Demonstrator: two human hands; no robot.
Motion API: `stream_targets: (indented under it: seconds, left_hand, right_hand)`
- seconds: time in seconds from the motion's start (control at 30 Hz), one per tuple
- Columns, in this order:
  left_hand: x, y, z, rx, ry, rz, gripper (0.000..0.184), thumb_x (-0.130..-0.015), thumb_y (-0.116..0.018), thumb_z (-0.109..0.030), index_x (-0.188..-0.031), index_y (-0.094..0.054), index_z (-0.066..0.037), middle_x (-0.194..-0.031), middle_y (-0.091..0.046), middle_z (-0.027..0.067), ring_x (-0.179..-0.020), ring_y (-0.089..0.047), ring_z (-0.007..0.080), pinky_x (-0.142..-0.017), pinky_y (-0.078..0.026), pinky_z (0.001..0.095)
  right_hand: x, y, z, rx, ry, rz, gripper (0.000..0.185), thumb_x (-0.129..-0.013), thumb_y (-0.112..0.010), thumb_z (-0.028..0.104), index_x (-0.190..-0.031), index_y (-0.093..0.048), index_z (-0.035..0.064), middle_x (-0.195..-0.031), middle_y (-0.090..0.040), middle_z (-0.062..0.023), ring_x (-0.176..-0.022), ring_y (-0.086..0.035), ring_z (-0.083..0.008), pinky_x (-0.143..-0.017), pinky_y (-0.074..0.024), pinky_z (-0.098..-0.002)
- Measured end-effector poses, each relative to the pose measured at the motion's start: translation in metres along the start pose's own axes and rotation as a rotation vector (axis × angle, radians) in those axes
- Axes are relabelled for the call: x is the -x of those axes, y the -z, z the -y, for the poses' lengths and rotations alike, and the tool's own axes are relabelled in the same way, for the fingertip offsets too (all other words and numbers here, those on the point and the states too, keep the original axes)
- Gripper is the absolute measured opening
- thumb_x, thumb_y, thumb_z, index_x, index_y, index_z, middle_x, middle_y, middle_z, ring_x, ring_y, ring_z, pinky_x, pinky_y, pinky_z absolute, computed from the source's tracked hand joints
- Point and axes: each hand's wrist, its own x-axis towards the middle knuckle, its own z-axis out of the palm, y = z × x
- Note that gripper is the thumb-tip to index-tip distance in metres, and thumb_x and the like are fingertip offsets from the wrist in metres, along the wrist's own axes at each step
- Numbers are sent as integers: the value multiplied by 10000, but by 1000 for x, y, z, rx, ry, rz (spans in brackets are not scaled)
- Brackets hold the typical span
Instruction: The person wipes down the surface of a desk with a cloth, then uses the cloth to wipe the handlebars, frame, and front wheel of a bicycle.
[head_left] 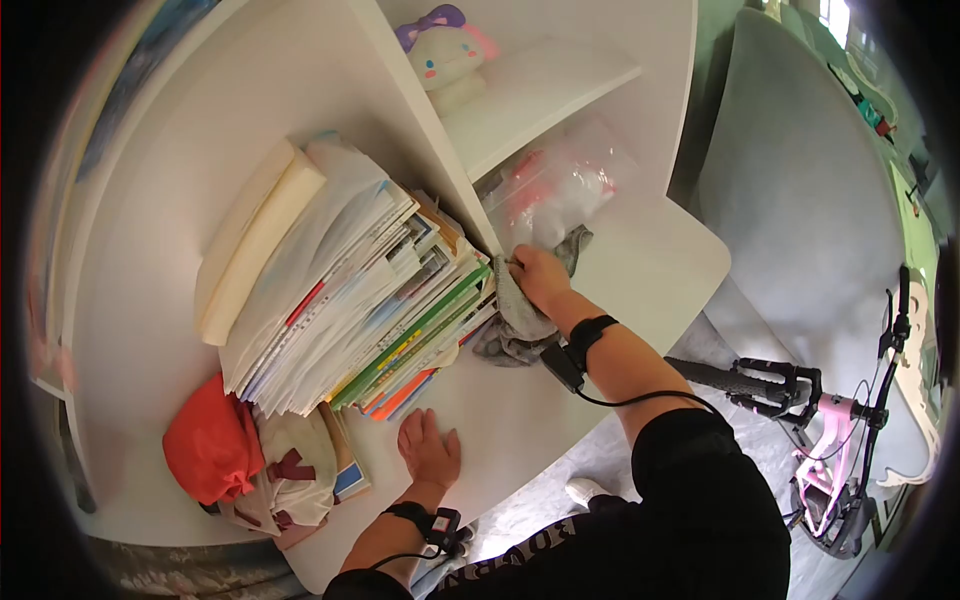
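My right hand (pixel 541 277) is closed on a grey cloth (pixel 517 312), pressing it against the upright shelf divider near the end of a stack of books (pixel 375 300). Part of the cloth hangs down onto the white desk (pixel 520 410), and another end sticks out past my fingers. Palm down, my left hand (pixel 430 450) rests on the desk just below the books, its fingers stretched out and holding nothing. The books and papers lean together in a thick row, with green, yellow and orange spines nearest my hands.
A clear plastic bag with pink contents (pixel 560 185) lies in the compartment beyond my right hand. Above it, a white figure with a purple bow (pixel 445 50) stands on a shelf. A red bag (pixel 212 440) and a cream bag (pixel 298 455) sit left. A pink bicycle (pixel 825 450) stands right.
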Motion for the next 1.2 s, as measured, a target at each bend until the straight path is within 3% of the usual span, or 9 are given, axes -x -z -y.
stream_targets:
  seconds: [0.13,0.33,0.43,0.53,0.63,0.77,0.87,1.07,1.2]
  left_hand:
    - [0,3,-2,8,12,4,615,-841,-639,-322,-1339,-481,2,-1399,-374,173,-1318,-314,389,-1123,-250,501]
    - [0,8,-6,36,44,21,609,-843,-636,-333,-1346,-482,-27,-1405,-376,170,-1323,-311,391,-1126,-247,502]
    - [-1,5,-4,38,46,17,613,-844,-629,-347,-1347,-481,-30,-1410,-375,172,-1325,-308,394,-1127,-246,504]
    - [-2,5,-2,31,36,11,620,-846,-622,-358,-1349,-477,-26,-1413,-372,175,-1326,-305,399,-1127,-243,508]
    - [3,2,0,13,12,-1,624,-846,-619,-360,-1350,-473,-24,-1409,-374,179,-1326,-304,401,-1128,-240,511]
    - [-1,3,-2,20,29,13,622,-843,-622,-352,-1349,-472,-23,-1401,-378,181,-1324,-305,400,-1127,-237,513]
    - [0,6,-5,28,35,12,609,-834,-622,-325,-1337,-482,-11,-1394,-391,197,-1311,-325,406,-1116,-255,510]
    - [2,3,-4,36,16,-23,601,-829,-625,-309,-1328,-491,-4,-1393,-402,208,-1307,-339,406,-1110,-267,507]
    - [1,5,-4,18,18,-17,604,-827,-627,-313,-1328,-493,-2,-1390,-409,208,-1307,-343,408,-1105,-276,509]
  right_hand:
    - [4,14,17,-2,-25,-11,261,-873,-666,307,-953,-631,61,-908,-673,-192,-899,-637,-390,-765,-499,-461]
    - [-22,66,97,-209,410,-424,228,-819,-716,197,-933,-605,35,-840,-632,-174,-773,-620,-348,-694,-496,-425]
    - [-53,76,139,-510,351,-634,251,-795,-725,133,-974,-576,40,-833,-601,-151,-726,-600,-320,-677,-491,-413]
    - [-57,60,134,-293,438,-752,282,-786,-727,102,-988,-540,41,-855,-588,-144,-712,-592,-294,-666,-483,-400]
    - [-49,46,113,-368,320,-683,278,-777,-737,93,-954,-527,47,-863,-577,-138,-696,-569,-294,-674,-474,-399]
    - [-31,15,46,-242,43,-418,291,-805,-741,195,-918,-520,44,-813,-597,-161,-732,-569,-328,-698,-470,-407]
    - [-23,10,6,-378,-49,-206,304,-804,-738,236,-888,-532,29,-810,-618,-190,-761,-589,-362,-696,-479,-415]
    - [-42,64,120,-383,165,-469,293,-768,-747,218,-865,-557,18,-835,-634,-214,-789,-612,-377,-703,-488,-426]
    - [-39,28,95,-299,28,-457,299,-757,-759,219,-861,-564,18,-799,-620,-211,-762,-602,-367,-688,-482,-429]
